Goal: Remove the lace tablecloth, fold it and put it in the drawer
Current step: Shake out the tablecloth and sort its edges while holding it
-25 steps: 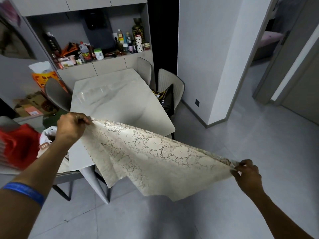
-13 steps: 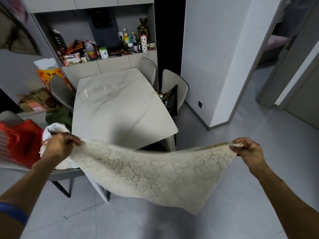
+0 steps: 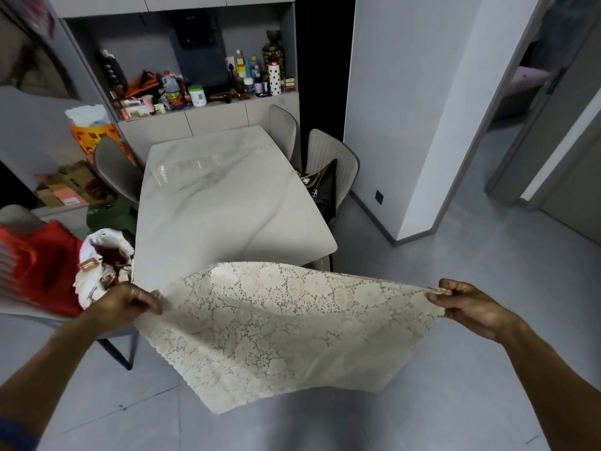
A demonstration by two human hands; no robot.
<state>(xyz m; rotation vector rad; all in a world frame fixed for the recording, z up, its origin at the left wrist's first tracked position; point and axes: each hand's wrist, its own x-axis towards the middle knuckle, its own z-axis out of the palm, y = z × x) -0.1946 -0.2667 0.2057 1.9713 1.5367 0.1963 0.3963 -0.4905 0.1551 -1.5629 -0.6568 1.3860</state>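
Left to right. Beyond the left hand's grip, a red bag [image 3: 39, 265] and a white bundle [image 3: 100, 265] sit on a chair seat beside the table. The left hand [image 3: 125, 304] has its fingers curled round one end of the lace tablecloth [image 3: 286, 327], pinching the upper edge; a blue band [image 3: 14, 432] shows low on that forearm. Between the two grips the cloth is stretched in the air, its upper edge running roughly level from hand to hand and rising slightly at mid-span, the rest hanging down in a doubled sheet to a point below and right of the left grip, above the grey floor [image 3: 455, 320]. Just behind the cloth's upper edge stands the marble table [image 3: 224, 203], its top bare; the cloth's far edge overlaps the table's near end in view, and contact cannot be told. Chairs [image 3: 328, 157] stand along the table's right side, a dark bag [image 3: 320, 187] on the nearer one. The right hand [image 3: 468, 307] pinches the cloth's other end between thumb and curled fingers, well apart from the left grip.
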